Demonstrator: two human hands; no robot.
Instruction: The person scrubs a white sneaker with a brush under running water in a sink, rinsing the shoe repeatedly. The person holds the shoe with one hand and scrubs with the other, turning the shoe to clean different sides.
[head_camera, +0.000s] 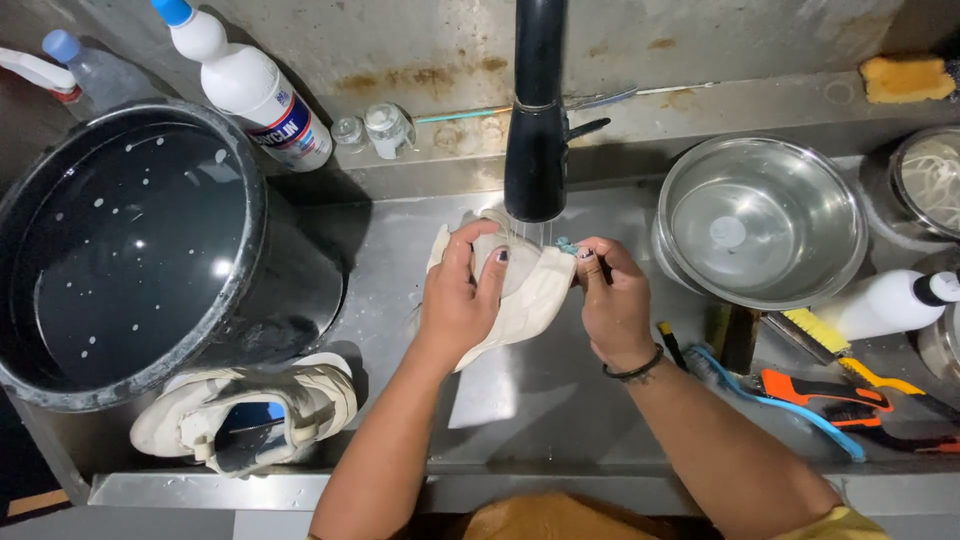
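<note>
Item: pale cream shoe (520, 300), held over the steel sink (400, 250) directly beneath the black tap head (535, 150), with a thin stream of water falling onto its upper end.

Left hand (458, 300): wrapped around the shoe's side, thumb across the top, grasping it firmly.

Right hand (612, 300): fingers pinched at the shoe's edge around a small bluish object, too small to identify; grasping, not loose. A dark band sits on that wrist.

Handling note, as a judgement: the work would go best with the shoe kept tilted so the water runs off into the sink rather than pooling inside, the left hand steadying while the right works at the edge.

Surroundings:
- Large black bucket (130, 250) of water, left, close beside the arm.
- Second shoe (245, 410), lying on its side at the front left of the sink.
- White bottle with blue cap (250, 90) on the back ledge.
- Steel bowl (760, 220), right.
- Brushes with orange and blue handles (820, 395), right front.
- Yellow sponge (905, 78), far right ledge.

Obstruction: the bucket and the bowl crowd both sides, leaving a narrow working space.
</note>
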